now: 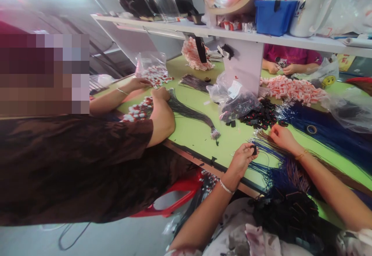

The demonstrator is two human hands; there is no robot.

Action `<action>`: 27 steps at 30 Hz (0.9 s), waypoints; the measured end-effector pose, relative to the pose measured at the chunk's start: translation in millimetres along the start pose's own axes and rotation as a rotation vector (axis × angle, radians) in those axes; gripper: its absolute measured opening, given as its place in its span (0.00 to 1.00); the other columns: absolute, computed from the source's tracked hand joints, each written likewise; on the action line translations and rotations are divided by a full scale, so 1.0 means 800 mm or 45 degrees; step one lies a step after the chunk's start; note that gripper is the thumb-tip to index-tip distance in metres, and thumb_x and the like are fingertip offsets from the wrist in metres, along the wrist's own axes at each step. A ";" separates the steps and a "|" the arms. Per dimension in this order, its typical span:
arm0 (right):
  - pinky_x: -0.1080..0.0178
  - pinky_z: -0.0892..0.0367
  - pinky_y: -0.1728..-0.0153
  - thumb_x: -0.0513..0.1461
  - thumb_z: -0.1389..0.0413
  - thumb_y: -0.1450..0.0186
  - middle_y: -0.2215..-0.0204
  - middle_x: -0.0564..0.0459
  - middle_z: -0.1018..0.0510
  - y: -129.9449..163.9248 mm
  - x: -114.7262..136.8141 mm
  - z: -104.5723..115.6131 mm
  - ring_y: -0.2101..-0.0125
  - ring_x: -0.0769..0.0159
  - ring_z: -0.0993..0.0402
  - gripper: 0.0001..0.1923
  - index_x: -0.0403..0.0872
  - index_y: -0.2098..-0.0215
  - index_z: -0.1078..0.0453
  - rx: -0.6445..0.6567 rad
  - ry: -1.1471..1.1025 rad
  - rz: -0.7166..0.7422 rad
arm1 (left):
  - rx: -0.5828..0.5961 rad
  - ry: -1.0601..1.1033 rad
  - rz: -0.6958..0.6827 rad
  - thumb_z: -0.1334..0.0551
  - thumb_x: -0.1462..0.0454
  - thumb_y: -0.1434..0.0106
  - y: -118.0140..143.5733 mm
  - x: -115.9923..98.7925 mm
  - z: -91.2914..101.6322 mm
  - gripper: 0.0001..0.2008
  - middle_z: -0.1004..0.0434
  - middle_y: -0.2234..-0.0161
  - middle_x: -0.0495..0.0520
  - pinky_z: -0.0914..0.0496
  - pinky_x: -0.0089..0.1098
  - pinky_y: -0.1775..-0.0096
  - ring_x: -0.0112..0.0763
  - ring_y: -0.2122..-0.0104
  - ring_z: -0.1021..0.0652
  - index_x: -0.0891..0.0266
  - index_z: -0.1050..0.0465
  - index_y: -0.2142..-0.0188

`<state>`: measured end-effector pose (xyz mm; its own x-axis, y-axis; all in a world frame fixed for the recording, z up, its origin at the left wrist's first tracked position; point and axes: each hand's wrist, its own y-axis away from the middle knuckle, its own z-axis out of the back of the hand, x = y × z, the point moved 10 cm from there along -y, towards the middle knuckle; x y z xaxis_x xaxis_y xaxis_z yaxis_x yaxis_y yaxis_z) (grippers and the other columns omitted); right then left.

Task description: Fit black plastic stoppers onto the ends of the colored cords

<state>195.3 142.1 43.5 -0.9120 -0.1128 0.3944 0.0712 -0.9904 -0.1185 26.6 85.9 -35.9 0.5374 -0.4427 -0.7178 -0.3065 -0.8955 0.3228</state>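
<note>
My left hand (241, 158) pinches a small black connector housing (254, 150) above the front edge of the green table (192, 132). A thin wire curves near it, though I cannot tell if it is attached. To the right, my right hand (282, 136) has its fingers closed by the tips of a bundle of brown wires (269, 140); anything between them is too small to make out. Just behind it lies a pile of black connector housings (258, 114). Blue wires (271, 172) spread below my hands, and a heap of black pieces (286, 209) rests near my lap.
At left, a co-worker's hands (161, 93) work beside red-and-white connectors (139, 110). A grey wire bundle (192, 112) lies between us. Behind are a plastic bag (235, 101), pink connectors (293, 88), a tape roll (311, 129) and another person's hands (280, 68) below a shelf (180, 25).
</note>
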 end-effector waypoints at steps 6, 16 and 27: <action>0.69 0.43 0.75 0.37 0.51 0.40 0.78 0.57 0.29 -0.011 0.066 0.003 0.77 0.71 0.36 0.07 0.45 0.74 0.34 -0.033 -0.547 0.202 | 0.002 0.010 0.002 0.30 0.65 0.51 0.001 0.001 0.000 0.15 0.24 0.68 0.54 0.30 0.30 0.63 0.30 0.68 0.23 0.65 0.31 0.64; 0.70 0.48 0.80 0.39 0.50 0.42 0.82 0.58 0.31 0.034 0.062 -0.039 0.82 0.73 0.42 0.09 0.44 0.77 0.33 0.196 -0.621 0.128 | 0.016 0.059 0.000 0.31 0.66 0.50 0.002 0.001 0.000 0.14 0.25 0.68 0.55 0.31 0.31 0.62 0.29 0.67 0.25 0.65 0.31 0.64; 0.69 0.53 0.82 0.39 0.50 0.42 0.86 0.60 0.36 0.054 0.075 -0.039 0.84 0.74 0.46 0.09 0.45 0.78 0.34 0.217 -0.516 0.161 | 0.031 0.086 -0.004 0.33 0.68 0.49 0.002 0.002 -0.001 0.13 0.25 0.68 0.54 0.30 0.33 0.59 0.30 0.67 0.24 0.65 0.31 0.63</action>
<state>131.5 94.9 33.6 -0.6626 -0.2225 0.7152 0.2684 -0.9620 -0.0506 27.4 83.5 -35.9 0.5901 -0.4427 -0.6752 -0.3232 -0.8959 0.3049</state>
